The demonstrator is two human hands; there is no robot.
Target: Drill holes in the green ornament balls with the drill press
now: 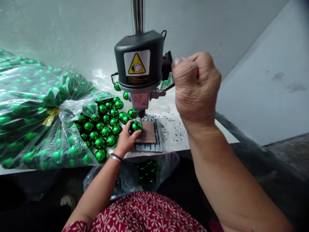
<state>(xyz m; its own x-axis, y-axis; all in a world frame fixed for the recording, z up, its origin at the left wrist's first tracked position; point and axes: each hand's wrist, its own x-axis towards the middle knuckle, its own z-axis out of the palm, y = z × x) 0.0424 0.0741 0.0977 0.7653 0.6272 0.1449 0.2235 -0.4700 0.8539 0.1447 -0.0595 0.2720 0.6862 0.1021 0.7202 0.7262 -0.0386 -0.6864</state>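
Pale grey wall (72, 25), plain, behind a white bench (180, 143).

Drill press (138, 64), one: dark housing with a yellow warning label (136, 62); slotted metal base (158, 147) close to the bench's front edge, bearing a brown board (150, 130).

Green ball (137, 126), one, mirror-bright: on the board, beneath the drill bit (141, 120); whether the bit touches it cannot be told.

Left hand (126, 137): thumb and fingers pinching the green ball from its left side; bracelets (116, 157) at the wrist.

Right hand (196, 87): raised, fist closed round the end of the lever (170, 86), at the drill press's right side.

Loose balls (106, 131), green, many: heaped left of the base, reaching to the bench's front edge.

Large clear bag (29, 106), filled with like balls: along the bench's left end, gathered with a yellow tie (51, 116).

Dark shavings (173, 129): scattered on the board and over the bench toward its right corner.

Second clear bag (116, 180), green balls visible inside: below the bench's front edge.
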